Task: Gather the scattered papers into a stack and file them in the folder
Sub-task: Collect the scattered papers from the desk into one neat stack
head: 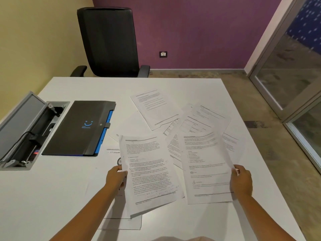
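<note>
Left hand (116, 177) pinched printed sheet (149, 173), right hand (241, 180) pinched another page (207, 167); both lifted above white desk (52, 197), long axes running away from viewer. Black folder (81, 127) lay closed at left, loose papers (173, 117) scattered beyond.

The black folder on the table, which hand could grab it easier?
The left hand. The black folder lies on the table's left side, nearer that hand. The right hand is far across, and both hands hold papers now.
</note>
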A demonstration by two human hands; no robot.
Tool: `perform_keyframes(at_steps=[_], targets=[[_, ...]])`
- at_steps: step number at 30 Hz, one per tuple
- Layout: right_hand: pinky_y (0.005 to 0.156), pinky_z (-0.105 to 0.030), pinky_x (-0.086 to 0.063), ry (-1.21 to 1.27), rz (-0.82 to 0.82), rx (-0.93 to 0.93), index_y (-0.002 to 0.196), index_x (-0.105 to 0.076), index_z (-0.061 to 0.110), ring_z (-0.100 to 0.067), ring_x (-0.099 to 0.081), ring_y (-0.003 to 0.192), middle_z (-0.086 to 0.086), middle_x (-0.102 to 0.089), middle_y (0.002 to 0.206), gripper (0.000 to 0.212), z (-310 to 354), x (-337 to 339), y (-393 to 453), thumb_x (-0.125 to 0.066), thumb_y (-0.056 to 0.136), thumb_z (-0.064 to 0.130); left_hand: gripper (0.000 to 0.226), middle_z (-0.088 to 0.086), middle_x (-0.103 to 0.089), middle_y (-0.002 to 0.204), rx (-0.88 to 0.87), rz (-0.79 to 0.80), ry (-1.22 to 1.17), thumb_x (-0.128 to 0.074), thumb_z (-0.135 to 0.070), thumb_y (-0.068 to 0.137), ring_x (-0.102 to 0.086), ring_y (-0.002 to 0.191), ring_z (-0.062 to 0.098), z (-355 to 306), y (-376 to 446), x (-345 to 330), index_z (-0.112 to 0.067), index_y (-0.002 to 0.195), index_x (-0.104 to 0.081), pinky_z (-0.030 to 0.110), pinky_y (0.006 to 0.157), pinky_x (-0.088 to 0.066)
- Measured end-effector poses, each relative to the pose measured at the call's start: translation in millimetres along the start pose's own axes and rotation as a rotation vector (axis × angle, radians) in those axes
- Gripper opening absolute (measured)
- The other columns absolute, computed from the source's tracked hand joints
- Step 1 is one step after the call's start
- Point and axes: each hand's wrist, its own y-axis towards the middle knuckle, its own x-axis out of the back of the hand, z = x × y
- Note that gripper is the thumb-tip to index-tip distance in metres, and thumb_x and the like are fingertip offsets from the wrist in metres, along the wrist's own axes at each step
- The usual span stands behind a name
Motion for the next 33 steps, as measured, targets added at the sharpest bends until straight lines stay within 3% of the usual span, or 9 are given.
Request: perform_keyframes(at_steps=[3,8,12,14,17,20,26,30,33], targets=[[0.084,-0.051,-0.049,0.023,-0.101,0.039,0.116,-0.055,0.006,-0.044,-0.058,0.099,-0.023,-0.06,0.115,0.027,8.0,4.3,-3.6,-0.041,0.098,0.021,0.011,0.018,-0.065,0.092,0.003,-0.005,0.018,-0.058,-0.01,0.088,-0.062,0.078,0.035,1.0,1.1,1.9,-0.014,0.079,-0.054,0.037,0.068,-0.052],[0.089,-0.05,-0.047,0.238,-0.091,-0.027,0.121,-0.051,0.004,-0.044,-0.055,0.106,-0.024,-0.058,0.12,0.032,17.2,4.0,-2.5,-0.038,0.099,0.023,0.004,0.02,-0.065,0.094,0.0,-0.019,0.049,-0.056,-0.011,0.089,-0.063,0.081,0.039,3.6,3.0,2.6,-0.007,0.09,-0.056,0.041,0.073,-0.053],[0.104,-0.05,-0.039,0.428,0.063,-0.149,0.124,-0.051,0.001,-0.04,-0.049,0.117,-0.021,-0.053,0.129,0.033,30.2,-7.9,0.3,-0.041,0.098,0.019,0.009,0.017,-0.064,0.088,0.004,-0.024,0.02,-0.055,-0.011,0.089,-0.061,0.07,0.03,4.0,0.7,0.0,-0.012,0.08,-0.055,0.031,0.06,-0.05],[0.106,-0.043,-0.037,0.45,0.171,-0.191,0.125,-0.052,0.002,-0.037,-0.048,0.12,-0.019,-0.052,0.132,0.032,38.9,-20.3,-6.7,-0.043,0.097,0.016,0.004,0.017,-0.064,0.088,0.016,-0.005,-0.008,-0.054,-0.01,0.09,-0.06,0.072,0.03,3.9,-0.1,-2.2,-0.008,0.086,-0.057,0.033,0.062,-0.051],[0.1,-0.033,-0.036,0.419,0.345,-0.179,0.126,-0.053,0.004,-0.029,-0.05,0.118,-0.015,-0.052,0.134,0.033,52.0,-42.0,-29.6,-0.045,0.095,0.01,0.009,0.021,-0.065,0.096,0.057,0.013,-0.049,-0.051,-0.01,0.091,-0.062,0.084,0.036,3.4,-1.0,-4.5,-0.008,0.084,-0.056,0.044,0.08,-0.053],[0.098,-0.031,-0.038,0.262,0.441,-0.029,0.126,-0.052,0.006,-0.026,-0.05,0.117,-0.012,-0.053,0.133,0.033,60.1,-60.1,-50.3,-0.043,0.095,0.012,0.021,0.024,-0.066,0.101,0.097,0.048,-0.08,-0.047,-0.02,0.094,-0.061,0.083,0.033,2.3,-3.2,-5.0,-0.002,0.087,-0.057,0.041,0.081,-0.051],[0.067,-0.016,-0.04,0.154,0.545,0.202,0.115,-0.055,0.014,-0.015,-0.055,0.09,-0.006,-0.063,0.11,0.024,74.7,-74.0,-73.6,-0.038,0.098,0.015,0.025,0.016,-0.065,0.108,0.081,0.177,-0.034,-0.046,-0.023,0.095,-0.064,0.094,0.034,6.4,-10.4,-13.0,-0.009,0.114,-0.054,0.041,0.08,-0.054],[0.059,-0.005,-0.036,0.106,0.587,0.275,0.114,-0.056,0.018,-0.009,-0.055,0.084,0.004,-0.06,0.102,0.025,78.3,-72.7,-72.9,-0.037,0.098,0.017,0.032,0.015,-0.065,0.112,0.038,0.182,-0.021,-0.052,-0.012,0.091,-0.065,0.092,0.032,4.8,-13.3,-13.7,-0.011,0.123,-0.052,0.04,0.075,-0.056],[0.058,-0.007,-0.038,0.143,0.563,0.247,0.113,-0.057,0.02,-0.005,-0.054,0.077,0.0,-0.064,0.103,0.025,76.7,-67.5,-67.4,-0.039,0.097,0.015,0.037,0.017,-0.064,0.116,-0.045,0.134,-0.02,-0.057,-0.016,0.09,-0.064,0.1,0.034,-3.0,-13.8,-7.1,-0.011,0.126,-0.053,0.046,0.085,-0.054]])
